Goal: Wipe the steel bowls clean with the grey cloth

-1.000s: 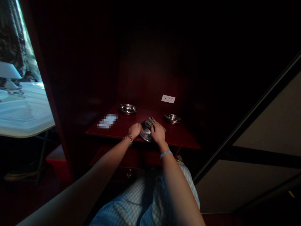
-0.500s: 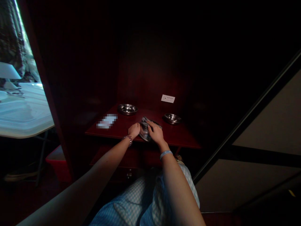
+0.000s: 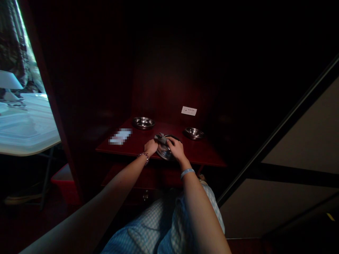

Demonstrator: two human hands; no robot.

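Observation:
On the dark red shelf (image 3: 124, 149), near its front edge, lies a round shiny metal dish (image 3: 163, 152). My left hand (image 3: 151, 146) is closed on the dish's left rim. A crumpled grey cloth (image 3: 160, 138) is in the fingers of my right hand (image 3: 176, 148), over the upper part of the dish. My right hand covers the dish's right side. Further back stand two more metal bowls, one at the left (image 3: 143, 122) and a smaller one at the right (image 3: 194, 133).
A blurred-out pale item (image 3: 120, 136) lies at the shelf's left. Behind is a white wall socket (image 3: 189, 110). Below are a drawer knob (image 3: 145, 195) and a red bin (image 3: 66, 183). A white table (image 3: 29, 135) with a lamp (image 3: 10, 80) stands far left.
The cloth has moved left toward my left hand, and the fingers of my right hand have drawn in around it. More of the dish's back rim shows. My left hand has stayed in place.

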